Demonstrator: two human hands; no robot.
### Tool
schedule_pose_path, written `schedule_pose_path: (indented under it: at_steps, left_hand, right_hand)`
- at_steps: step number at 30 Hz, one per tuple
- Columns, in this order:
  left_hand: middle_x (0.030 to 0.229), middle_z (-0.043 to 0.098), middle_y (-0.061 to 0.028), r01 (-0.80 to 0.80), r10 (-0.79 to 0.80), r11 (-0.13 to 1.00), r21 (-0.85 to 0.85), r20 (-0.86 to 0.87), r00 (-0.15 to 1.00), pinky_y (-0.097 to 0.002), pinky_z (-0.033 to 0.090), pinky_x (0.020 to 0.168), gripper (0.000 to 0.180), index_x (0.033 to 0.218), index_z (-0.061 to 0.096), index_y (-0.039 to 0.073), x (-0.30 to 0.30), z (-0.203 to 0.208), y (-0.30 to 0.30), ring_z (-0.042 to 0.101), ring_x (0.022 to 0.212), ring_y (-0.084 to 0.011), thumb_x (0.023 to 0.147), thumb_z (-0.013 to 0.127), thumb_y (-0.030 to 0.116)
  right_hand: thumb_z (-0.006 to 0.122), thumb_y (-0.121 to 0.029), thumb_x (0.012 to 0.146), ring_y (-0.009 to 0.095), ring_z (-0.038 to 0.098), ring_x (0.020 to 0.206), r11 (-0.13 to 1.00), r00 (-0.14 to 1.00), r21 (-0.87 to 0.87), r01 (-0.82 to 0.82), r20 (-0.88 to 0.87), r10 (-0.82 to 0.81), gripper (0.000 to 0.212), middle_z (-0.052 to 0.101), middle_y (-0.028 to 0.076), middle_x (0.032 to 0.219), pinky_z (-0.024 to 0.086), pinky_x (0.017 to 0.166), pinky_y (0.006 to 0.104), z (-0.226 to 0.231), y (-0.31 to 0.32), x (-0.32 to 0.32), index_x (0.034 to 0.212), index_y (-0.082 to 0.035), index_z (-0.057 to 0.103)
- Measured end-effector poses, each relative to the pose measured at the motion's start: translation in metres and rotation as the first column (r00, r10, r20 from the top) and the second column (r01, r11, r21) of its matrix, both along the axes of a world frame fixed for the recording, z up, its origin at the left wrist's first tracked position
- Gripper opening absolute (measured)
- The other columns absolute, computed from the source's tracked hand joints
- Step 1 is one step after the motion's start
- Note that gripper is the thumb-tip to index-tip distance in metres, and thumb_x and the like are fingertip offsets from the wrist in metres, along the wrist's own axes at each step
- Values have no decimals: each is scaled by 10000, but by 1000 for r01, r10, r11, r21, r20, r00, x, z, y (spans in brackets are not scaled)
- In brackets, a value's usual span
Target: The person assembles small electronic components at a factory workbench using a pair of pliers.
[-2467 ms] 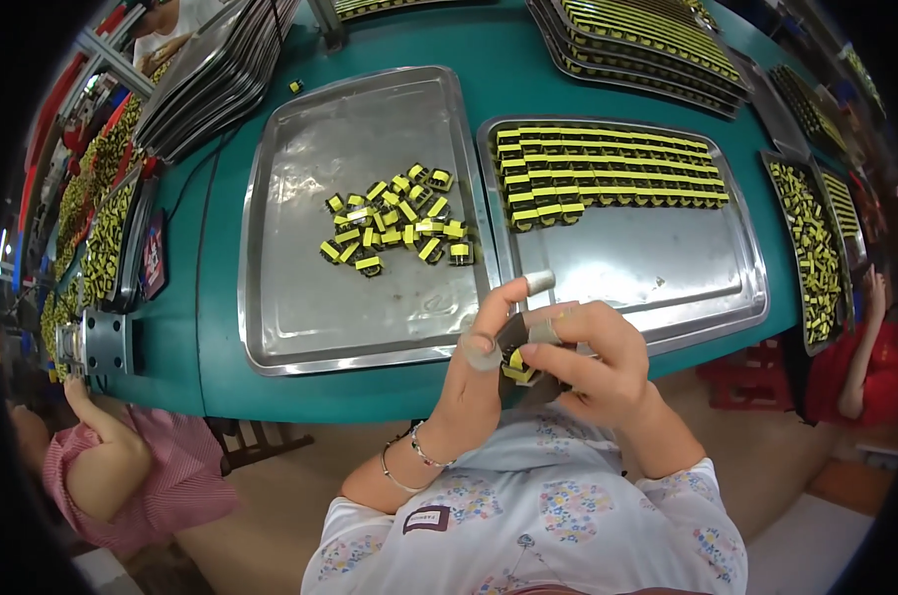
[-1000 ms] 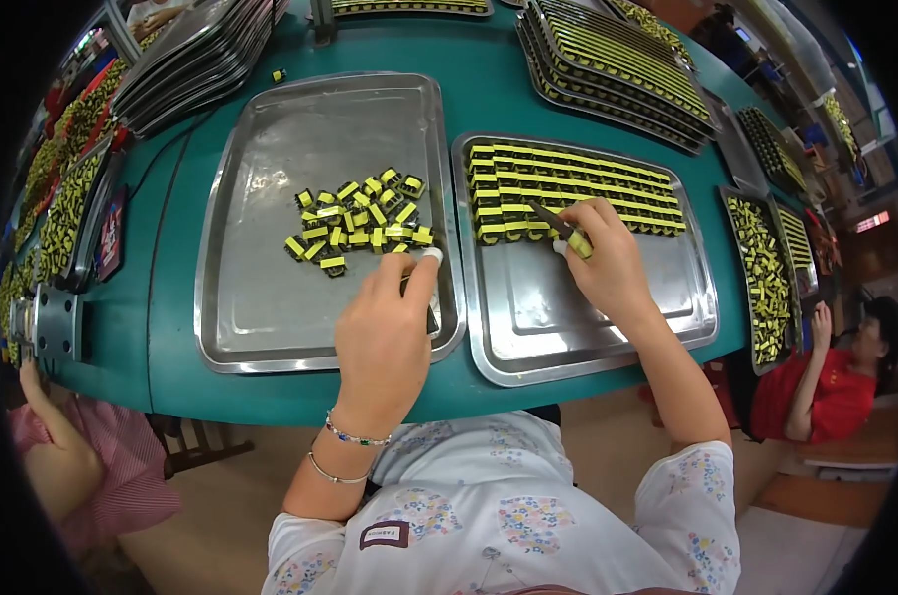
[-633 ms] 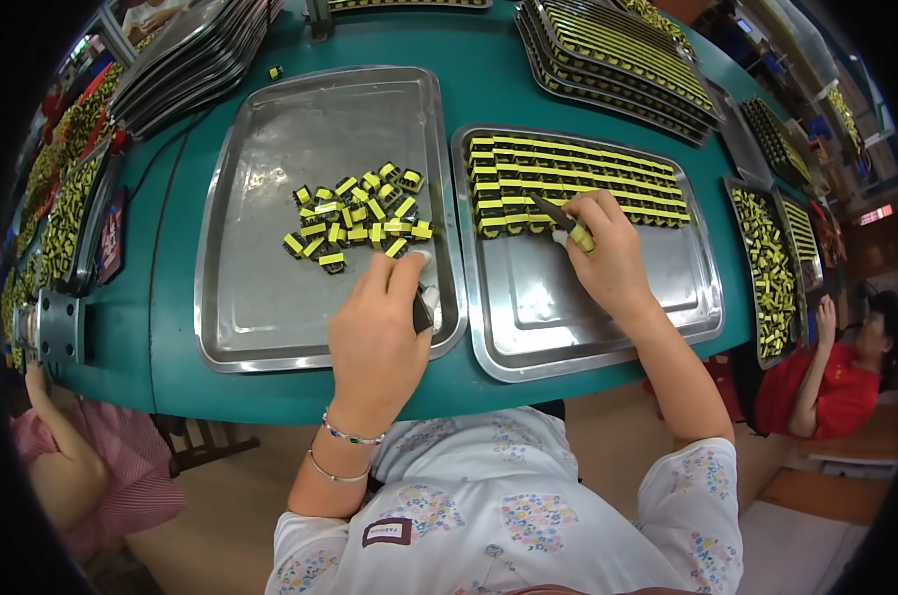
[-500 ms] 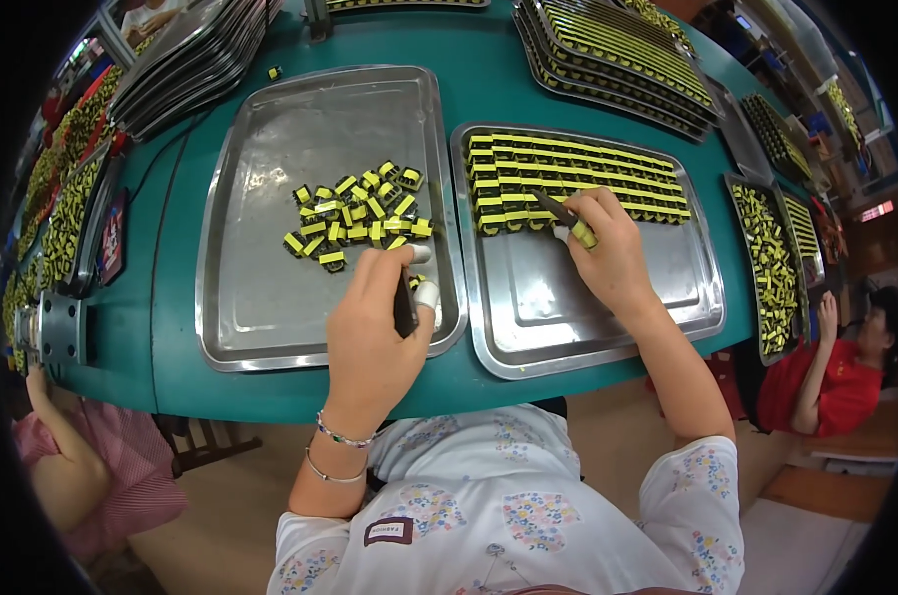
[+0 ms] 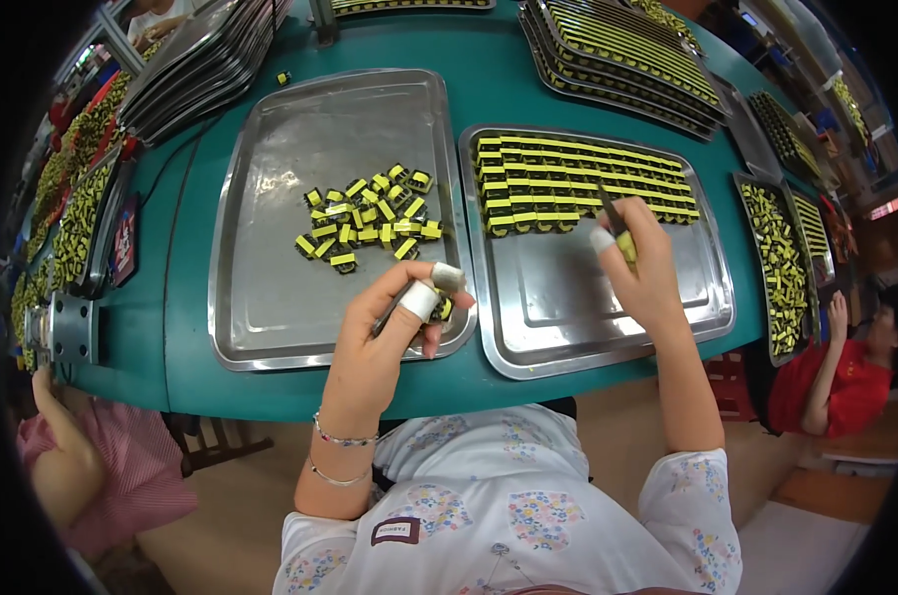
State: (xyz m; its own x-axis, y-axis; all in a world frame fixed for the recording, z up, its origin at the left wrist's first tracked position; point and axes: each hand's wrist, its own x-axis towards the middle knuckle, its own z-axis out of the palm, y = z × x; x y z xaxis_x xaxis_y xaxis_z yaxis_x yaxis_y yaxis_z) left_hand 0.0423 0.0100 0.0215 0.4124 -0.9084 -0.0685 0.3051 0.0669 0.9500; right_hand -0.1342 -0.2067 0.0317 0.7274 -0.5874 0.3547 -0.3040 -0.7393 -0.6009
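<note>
My left hand (image 5: 390,312), with white finger cots on thumb and forefinger, is closed around a small black-and-yellow transformer (image 5: 441,307) and a dark slim object, partly hidden in the palm. It hovers over the near right corner of the left metal tray (image 5: 271,327). Farther back in that tray lies a loose pile of such transformers (image 5: 370,213). My right hand (image 5: 642,263) grips a dark pointed tool (image 5: 610,210) with a yellow part by the fingers, possibly tweezers. It hovers over the right tray (image 5: 608,342), just right of the short front row of lined-up transformers (image 5: 528,220).
Stacked bare trays (image 5: 201,69) stand at the back left, stacked filled trays (image 5: 622,69) at the back right. A tray of loose transformers (image 5: 774,268) lies to the right. One stray transformer (image 5: 283,77) sits behind the left tray. Co-workers sit on both sides.
My left hand has turned over beside the pile, and a transformer now shows in its fingers. My right hand has moved right, off the front row, uncovering that row's end.
</note>
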Motion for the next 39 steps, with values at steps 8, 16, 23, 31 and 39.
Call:
schedule_pose_path:
  at_steps: [8,16,23,31,39]
  left_hand:
    - [1176,577,-177,-142,86,979,-148,-329,940,-331,548,804,359,1282,477,-20,-10,-5,-13,613,926,-186,954,503,124]
    - [1113,585,-161,-127,88,985,-120,-285,954,-249,533,592,297,1143,512,-9,-14,-2,-15,586,763,-130,914,592,163]
    - [1164,577,-181,-95,43,983,-156,-303,952,-266,540,631,347,1216,505,-21,-15,-2,-13,582,818,-134,951,520,202]
    - [1170,586,-182,-153,123,984,-96,-269,955,-293,565,700,394,1268,481,-29,-18,-1,-12,614,880,-169,939,543,179]
    - [1102,600,-169,-131,109,984,-122,-172,979,-249,535,614,405,1209,487,-26,-20,-5,-13,583,733,-131,899,621,197]
  right_hand:
    - [506,29,808,185,506,856,903,964,340,-263,131,231,204,493,95,994,415,770,272,3,52,-14,1003,-20,540]
    - [491,126,645,287,560,861,885,908,207,-416,32,419,584,481,137,1036,475,780,370,7,72,1,1188,-68,589]
    - [636,-33,611,269,563,812,943,943,-61,-326,56,329,418,568,77,860,452,697,366,-3,74,8,1027,-70,640]
    - [646,-45,617,275,531,753,979,978,-41,-201,46,203,356,525,80,798,451,679,371,-4,75,9,973,-63,634]
    - [635,-43,635,273,536,771,970,967,-56,-235,82,239,350,539,81,827,458,679,371,-8,73,9,985,-59,631]
